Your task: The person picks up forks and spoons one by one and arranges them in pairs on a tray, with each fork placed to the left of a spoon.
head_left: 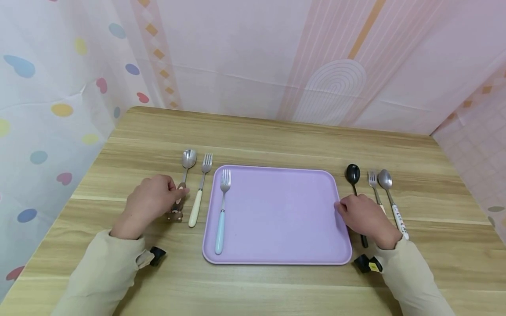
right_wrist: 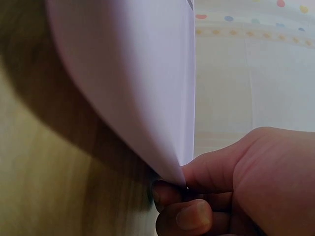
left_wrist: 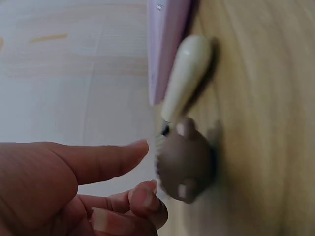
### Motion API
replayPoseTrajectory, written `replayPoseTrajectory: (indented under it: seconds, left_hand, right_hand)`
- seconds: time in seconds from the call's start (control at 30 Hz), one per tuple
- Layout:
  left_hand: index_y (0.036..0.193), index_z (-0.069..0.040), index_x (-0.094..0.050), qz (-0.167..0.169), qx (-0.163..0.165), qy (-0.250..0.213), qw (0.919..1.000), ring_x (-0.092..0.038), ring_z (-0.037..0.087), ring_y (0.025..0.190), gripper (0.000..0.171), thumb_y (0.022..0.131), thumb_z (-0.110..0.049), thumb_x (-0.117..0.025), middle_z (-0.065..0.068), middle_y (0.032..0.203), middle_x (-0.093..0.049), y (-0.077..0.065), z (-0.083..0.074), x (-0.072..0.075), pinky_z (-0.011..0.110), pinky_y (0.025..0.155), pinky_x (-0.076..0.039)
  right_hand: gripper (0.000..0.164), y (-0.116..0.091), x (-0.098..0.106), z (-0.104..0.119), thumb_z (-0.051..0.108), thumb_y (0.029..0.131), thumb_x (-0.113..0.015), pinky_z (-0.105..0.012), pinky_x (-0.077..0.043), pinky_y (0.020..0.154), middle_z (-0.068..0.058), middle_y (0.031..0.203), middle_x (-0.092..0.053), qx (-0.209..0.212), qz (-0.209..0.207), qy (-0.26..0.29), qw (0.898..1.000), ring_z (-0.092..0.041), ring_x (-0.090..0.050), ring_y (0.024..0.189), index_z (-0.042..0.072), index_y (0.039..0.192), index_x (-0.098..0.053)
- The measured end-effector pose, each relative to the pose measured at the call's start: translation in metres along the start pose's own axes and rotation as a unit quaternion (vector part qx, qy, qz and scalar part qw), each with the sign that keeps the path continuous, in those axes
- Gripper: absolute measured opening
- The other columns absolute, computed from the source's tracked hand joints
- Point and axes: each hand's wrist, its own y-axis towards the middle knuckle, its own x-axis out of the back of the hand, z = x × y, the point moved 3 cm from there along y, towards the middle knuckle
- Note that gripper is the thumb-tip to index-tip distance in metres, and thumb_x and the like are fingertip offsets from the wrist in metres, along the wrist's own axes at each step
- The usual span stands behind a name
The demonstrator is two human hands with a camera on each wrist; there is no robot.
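Observation:
My left hand (head_left: 152, 197) is over the brown handle of a metal spoon (head_left: 189, 158) left of the tray. In the left wrist view, thumb and fingers stand apart beside the handle's rounded, bear-like end (left_wrist: 184, 167). On the lilac tray's (head_left: 284, 219) right edge, my right hand (head_left: 365, 215) pinches the rim between thumb and fingers. The right wrist view shows the tray (right_wrist: 147, 98) edge-on, its rim in that pinch. A fork with a light blue handle (head_left: 220, 230) lies along the tray's left side.
Between the brown spoon and the tray lies a cream-handled fork (head_left: 195, 210). Right of the tray are a black spoon (head_left: 352, 174), a small fork (head_left: 373, 178) and a spoon with a patterned white handle (head_left: 399, 219). My right hand partly covers these. Curtains hang behind the wooden table (head_left: 253, 140).

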Motion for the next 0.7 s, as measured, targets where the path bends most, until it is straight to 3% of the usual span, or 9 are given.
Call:
replayPoseTrajectory:
  seconds: [0.43,0.7]
  left_hand:
    - [0.072,-0.005,-0.047,-0.012,-0.031,-0.016,0.9993,-0.048,0.018,0.055,0.034,0.084,-0.034,-0.061,0.002,0.057,-0.049,0.012,0.009,-0.011,0.031,0.050,-0.037]
    - [0.082,-0.003,-0.047,0.000,-0.021,-0.012,0.9997,-0.049,0.021,0.060,0.033,0.086,-0.033,-0.060,0.007,0.066,-0.051,0.013,0.008,-0.013,0.031,0.052,-0.037]
  right_hand:
    - [0.039,-0.002,0.000,0.001,0.021,0.093,-0.047,-0.028,-0.034,0.042,0.001,0.051,-0.036,-0.002,0.002,0.001,1.000,-0.013,-0.039,0.044,0.014,0.055,-0.039]
    - [0.039,-0.001,0.000,0.000,0.021,0.092,-0.047,-0.028,-0.034,0.043,0.001,0.051,-0.036,0.000,-0.001,-0.004,1.000,-0.013,-0.039,0.045,0.014,0.055,-0.040]
